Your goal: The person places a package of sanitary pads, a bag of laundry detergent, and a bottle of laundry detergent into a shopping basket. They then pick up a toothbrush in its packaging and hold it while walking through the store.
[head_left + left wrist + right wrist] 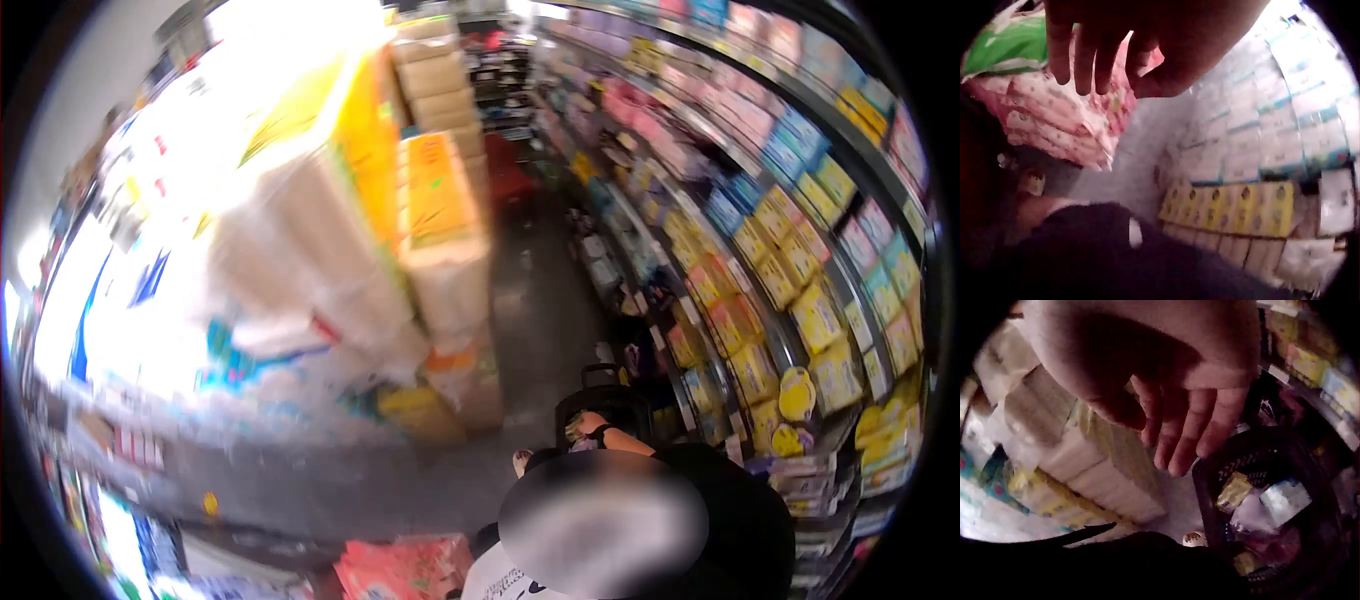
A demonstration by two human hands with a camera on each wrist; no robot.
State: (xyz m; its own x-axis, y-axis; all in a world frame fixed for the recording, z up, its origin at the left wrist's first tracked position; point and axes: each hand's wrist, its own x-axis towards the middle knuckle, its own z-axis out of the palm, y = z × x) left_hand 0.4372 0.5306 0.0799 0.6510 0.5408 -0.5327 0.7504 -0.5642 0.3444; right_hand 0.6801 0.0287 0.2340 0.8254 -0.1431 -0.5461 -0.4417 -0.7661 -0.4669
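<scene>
My left hand hangs with its fingers loosely pointing down and nothing in them. It overlaps pink-and-white plastic-wrapped packs in the left wrist view; in the head view this hand is out of sight. Down at my right side, my right hand also hangs relaxed and holds nothing. Beside and below its fingertips stands a black shopping basket, with a yellow pack, a pale box and other small goods inside. The head view shows the right hand over the basket, a dark strap at its wrist.
Tall stacks of wrapped tissue packs stand on the left of the aisle. Shelves full of small colourful packs line the right. Grey floor runs between them. Pink bags lie at the bottom.
</scene>
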